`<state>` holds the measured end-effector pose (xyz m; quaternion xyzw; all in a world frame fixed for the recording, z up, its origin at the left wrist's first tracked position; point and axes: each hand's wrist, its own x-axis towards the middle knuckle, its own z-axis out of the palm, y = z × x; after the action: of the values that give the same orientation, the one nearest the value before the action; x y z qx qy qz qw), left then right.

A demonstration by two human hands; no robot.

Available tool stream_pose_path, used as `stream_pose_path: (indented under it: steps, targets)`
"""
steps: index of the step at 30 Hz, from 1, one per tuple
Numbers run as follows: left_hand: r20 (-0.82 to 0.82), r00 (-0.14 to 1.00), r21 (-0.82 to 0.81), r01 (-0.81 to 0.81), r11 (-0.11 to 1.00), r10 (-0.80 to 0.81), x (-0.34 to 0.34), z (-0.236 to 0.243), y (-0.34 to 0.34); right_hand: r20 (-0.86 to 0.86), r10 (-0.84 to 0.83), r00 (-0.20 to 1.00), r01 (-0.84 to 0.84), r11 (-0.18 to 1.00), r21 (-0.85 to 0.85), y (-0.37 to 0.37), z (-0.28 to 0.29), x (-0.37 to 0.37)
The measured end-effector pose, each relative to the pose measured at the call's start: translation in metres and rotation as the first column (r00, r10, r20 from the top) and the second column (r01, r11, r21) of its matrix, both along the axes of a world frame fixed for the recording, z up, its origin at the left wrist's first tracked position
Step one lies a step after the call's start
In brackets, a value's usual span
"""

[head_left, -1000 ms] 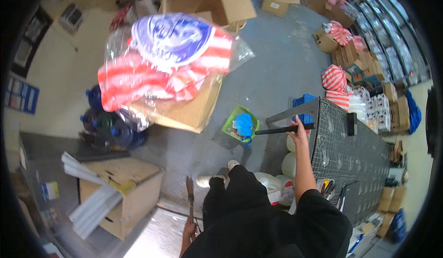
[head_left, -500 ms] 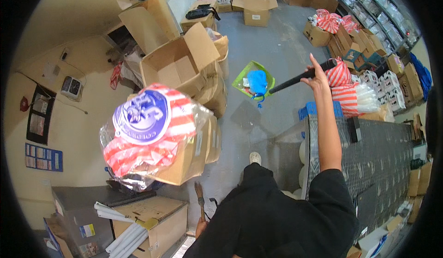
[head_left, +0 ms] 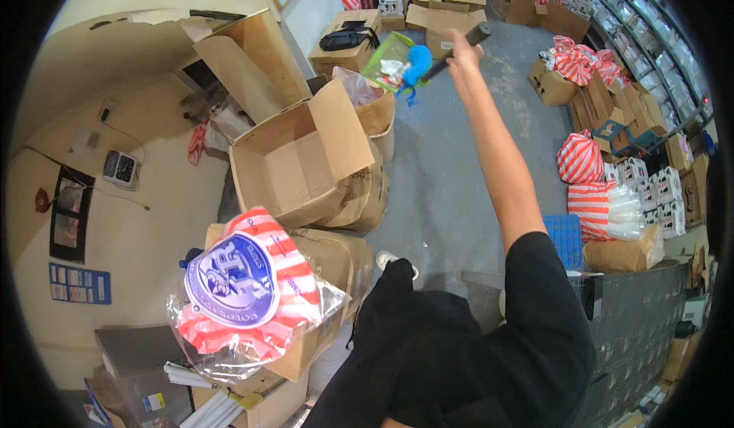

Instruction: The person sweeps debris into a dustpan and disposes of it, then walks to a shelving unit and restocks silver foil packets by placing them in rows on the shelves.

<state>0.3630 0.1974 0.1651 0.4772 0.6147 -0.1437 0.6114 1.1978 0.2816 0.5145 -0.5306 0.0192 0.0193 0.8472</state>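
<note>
Right grip [head_left: 463, 53]: black-handled green dustpan [head_left: 388, 50]

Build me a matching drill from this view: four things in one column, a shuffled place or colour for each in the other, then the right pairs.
Things
1. Dustpan
2. Bag
3. Crate
4. Tubes

Descriptions
A. Pale, at the lower left
B. Blue, in the right half
C. Green, held by the right hand
D. Black, on a cardboard box

Pairs: 1-C, 2-D, 3-B, 4-A
</note>
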Motion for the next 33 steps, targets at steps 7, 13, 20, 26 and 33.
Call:
stream_pose_path:
  steps: [7,13,20,26,33]
  targets:
    - [0.011,0.992,-0.01,-0.128,0.992,0.128,0.082,0.0,0.012,0.279,-0.013,0.96,0.081,0.968,-0.236,0.156,-0.069,0.019]
    - [0.009,0.956,-0.009,-0.294,0.956,0.294,0.152,0.006,-0.024,0.689,0.087,0.719,0.259,0.887,-0.382,0.219,-0.161,0.019]
    - [-0.02,0.838,-0.021,-0.545,0.838,0.545,0.273,0.008,-0.112,0.452,0.708,0.542,-0.223,0.64,-0.735,0.259,-0.164,0.046]
    - [0.004,0.731,-0.043,-0.681,0.731,0.682,0.395,0.003,-0.167,0.29,0.956,0.052,-0.435,0.283,-0.855,0.336,-0.128,0.095]
    - [0.003,0.611,-0.083,-0.788,0.609,0.791,0.505,0.008,-0.223,0.239,0.946,-0.219,-0.111,0.219,-0.969,0.441,-0.126,0.053]
